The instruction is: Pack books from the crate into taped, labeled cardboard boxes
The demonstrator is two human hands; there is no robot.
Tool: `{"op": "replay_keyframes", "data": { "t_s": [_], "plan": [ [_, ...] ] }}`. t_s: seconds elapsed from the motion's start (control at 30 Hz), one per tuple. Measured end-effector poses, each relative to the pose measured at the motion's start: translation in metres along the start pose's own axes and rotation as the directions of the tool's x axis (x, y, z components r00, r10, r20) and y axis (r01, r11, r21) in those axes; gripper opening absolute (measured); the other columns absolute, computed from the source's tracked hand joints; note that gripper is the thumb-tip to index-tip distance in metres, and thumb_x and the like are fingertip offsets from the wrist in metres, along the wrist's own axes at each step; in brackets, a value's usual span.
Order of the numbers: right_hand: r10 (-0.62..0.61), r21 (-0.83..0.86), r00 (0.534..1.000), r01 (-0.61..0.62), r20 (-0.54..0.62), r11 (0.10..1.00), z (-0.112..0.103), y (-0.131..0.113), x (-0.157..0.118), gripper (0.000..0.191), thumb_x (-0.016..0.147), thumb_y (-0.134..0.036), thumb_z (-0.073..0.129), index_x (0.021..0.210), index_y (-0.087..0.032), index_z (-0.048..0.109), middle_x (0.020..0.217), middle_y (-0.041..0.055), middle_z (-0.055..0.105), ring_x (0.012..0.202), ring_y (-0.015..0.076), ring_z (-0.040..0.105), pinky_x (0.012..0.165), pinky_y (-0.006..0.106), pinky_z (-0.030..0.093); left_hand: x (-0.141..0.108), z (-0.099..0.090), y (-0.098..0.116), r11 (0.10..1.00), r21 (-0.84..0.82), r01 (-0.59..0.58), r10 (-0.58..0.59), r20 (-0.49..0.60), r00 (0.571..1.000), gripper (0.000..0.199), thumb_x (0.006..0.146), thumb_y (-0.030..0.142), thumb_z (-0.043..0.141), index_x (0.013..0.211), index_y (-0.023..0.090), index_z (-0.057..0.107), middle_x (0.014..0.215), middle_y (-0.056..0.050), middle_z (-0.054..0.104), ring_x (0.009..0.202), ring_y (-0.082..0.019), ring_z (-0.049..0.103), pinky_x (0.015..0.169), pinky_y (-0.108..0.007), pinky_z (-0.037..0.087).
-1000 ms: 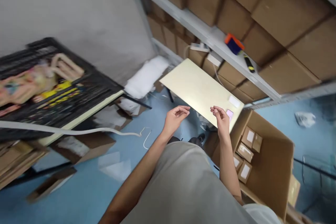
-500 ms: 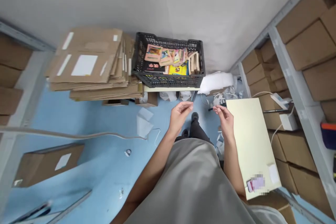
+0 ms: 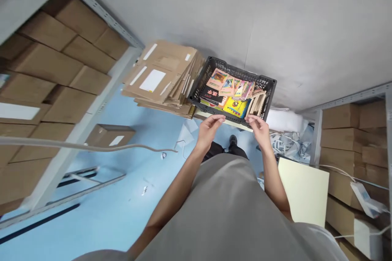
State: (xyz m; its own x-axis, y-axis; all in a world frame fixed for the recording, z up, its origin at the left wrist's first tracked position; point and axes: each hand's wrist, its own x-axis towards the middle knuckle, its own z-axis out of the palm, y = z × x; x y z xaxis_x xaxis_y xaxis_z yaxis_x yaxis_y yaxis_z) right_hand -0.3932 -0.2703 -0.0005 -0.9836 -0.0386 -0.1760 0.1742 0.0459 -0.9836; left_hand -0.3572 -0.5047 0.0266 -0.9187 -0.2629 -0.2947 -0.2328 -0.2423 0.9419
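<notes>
A black plastic crate point(image 3: 203, 104) holds small books and packs, among them a yellow book point(image 3: 237, 108), a black one point(image 3: 212, 94) and several pink card-like packs point(image 3: 218, 78). My left hand point(image 3: 210, 130) is at the crate's near edge, left of its middle, its fingers pressed together. Close to the crate's near right corner is my right hand point(image 3: 259, 129), thumb and fingertips pinched. Whether either pinch holds anything small, I cannot make out.
Flattened cardboard boxes point(image 3: 162, 71) are stacked left of the crate. Shelves of cartons point(image 3: 45, 61) stand on both sides. A pale yellow table point(image 3: 303, 189) is at the right. White packing material point(image 3: 290, 142) lies behind it. A cable point(image 3: 107, 147) crosses the left side.
The view has turned and moved nearer the crate. Both hands are now at its near edge, where before they were lower and farther from it. The crate's contents look the same.
</notes>
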Motion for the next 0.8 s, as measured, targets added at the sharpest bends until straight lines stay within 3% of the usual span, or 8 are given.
{"op": "replay_keyframes", "data": {
  "t_s": [0.13,0.27,0.37,0.53,0.8],
  "plan": [
    [0.076,-0.021,0.984,-0.074,0.160,0.997,0.018,0.020,0.051,0.037,0.095,-0.057,0.081,0.112,-0.025,0.081,0.115,0.0107,0.090,0.117,0.0316,0.085,0.113,0.048,0.065,0.019,-0.002,-0.001,1.000,0.011,0.001,0.000,-0.049,0.999,0.035,0.081,0.052,0.096,0.099,0.024,0.087,0.111,-0.009,0.086,0.108,-0.027,0.078,0.108,-0.044,0.060],
    [0.242,-0.064,0.941,-0.233,0.237,0.970,0.064,0.045,0.098,0.015,0.094,-0.034,0.078,0.105,-0.023,0.079,0.106,0.0064,0.088,0.103,0.0248,0.084,0.106,0.039,0.065,0.046,-0.017,-0.002,0.999,0.001,0.043,-0.043,-0.095,0.995,0.036,0.077,0.052,0.099,0.097,0.024,0.087,0.111,-0.010,0.086,0.109,-0.028,0.078,0.110,-0.046,0.059],
    [0.436,-0.135,0.882,-0.416,0.182,0.899,0.108,0.060,0.132,0.004,0.094,-0.024,0.077,0.096,-0.021,0.076,0.095,0.0026,0.084,0.086,0.0188,0.080,0.089,0.030,0.064,0.069,-0.032,0.002,0.996,-0.056,0.067,-0.072,-0.103,0.992,0.040,0.077,0.054,0.098,0.100,0.023,0.087,0.112,-0.010,0.086,0.109,-0.027,0.080,0.110,-0.045,0.060],
    [0.558,-0.179,0.829,-0.544,0.040,0.820,0.163,0.069,0.168,0.021,0.098,-0.025,0.078,0.081,-0.022,0.066,0.066,-0.0037,0.069,0.065,0.0148,0.069,0.068,0.023,0.056,0.108,-0.059,0.021,0.989,-0.136,0.057,-0.068,-0.076,0.995,0.047,0.076,0.058,0.098,0.105,0.023,0.085,0.116,-0.011,0.087,0.111,-0.027,0.082,0.110,-0.045,0.061],
    [0.664,-0.058,0.730,-0.679,-0.163,0.732,0.201,0.060,0.172,0.021,0.099,-0.017,0.079,0.090,-0.023,0.062,0.053,-0.0100,0.057,0.048,0.0126,0.056,0.052,0.022,0.050,0.156,-0.103,0.036,0.979,-0.178,0.099,-0.102,-0.004,0.995,0.049,0.076,0.059,0.097,0.106,0.022,0.084,0.114,-0.012,0.087,0.115,-0.029,0.083,0.113,-0.047,0.062]
  ]
}}
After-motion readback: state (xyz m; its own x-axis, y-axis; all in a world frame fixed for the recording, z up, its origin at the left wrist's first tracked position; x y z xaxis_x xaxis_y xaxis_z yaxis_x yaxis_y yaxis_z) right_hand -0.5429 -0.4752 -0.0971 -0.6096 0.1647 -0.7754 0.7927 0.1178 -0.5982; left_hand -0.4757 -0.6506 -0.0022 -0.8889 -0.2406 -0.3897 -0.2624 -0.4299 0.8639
